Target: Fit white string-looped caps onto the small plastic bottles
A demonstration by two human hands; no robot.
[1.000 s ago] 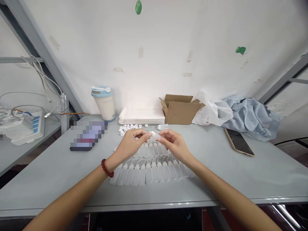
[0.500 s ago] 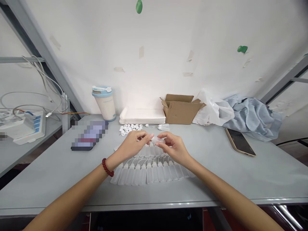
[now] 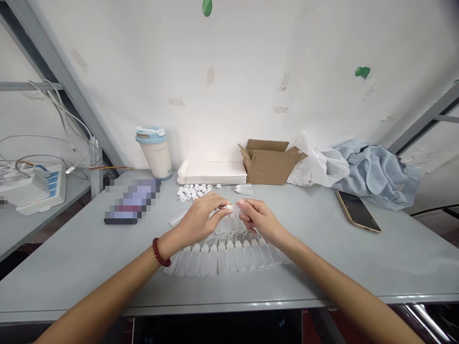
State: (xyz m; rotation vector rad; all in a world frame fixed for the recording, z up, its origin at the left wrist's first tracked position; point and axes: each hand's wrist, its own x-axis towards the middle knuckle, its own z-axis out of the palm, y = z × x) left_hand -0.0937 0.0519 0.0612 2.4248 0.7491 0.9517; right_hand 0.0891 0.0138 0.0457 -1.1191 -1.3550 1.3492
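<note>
A small translucent plastic bottle [image 3: 235,209] is held level between my two hands above the table. My left hand [image 3: 202,215] is closed, thumb and fingers pinching the bottle's white end, where a cap seems to be. The other end, its clear body, is gripped by my right hand [image 3: 261,217]. Below my hands lies a fanned row of similar bottles [image 3: 225,260] with thin curved white tubes at their tops. Behind it is a second row [image 3: 229,224], partly hidden by my hands. Beyond my left hand sits a pile of small white caps [image 3: 193,192].
Along the wall stand a cup [image 3: 156,155], stacked white trays [image 3: 213,173], an open cardboard box [image 3: 268,165], a plastic bag [image 3: 315,165] and a blue cloth [image 3: 376,174]. A phone [image 3: 358,211] lies right, a blurred-out device [image 3: 132,203] left. A few bottles [image 3: 244,189] lie before the box.
My left fingers have closed in on the bottle's white end. My right hand has shifted slightly and wrapped more firmly around the body; the bottle is now more level.
</note>
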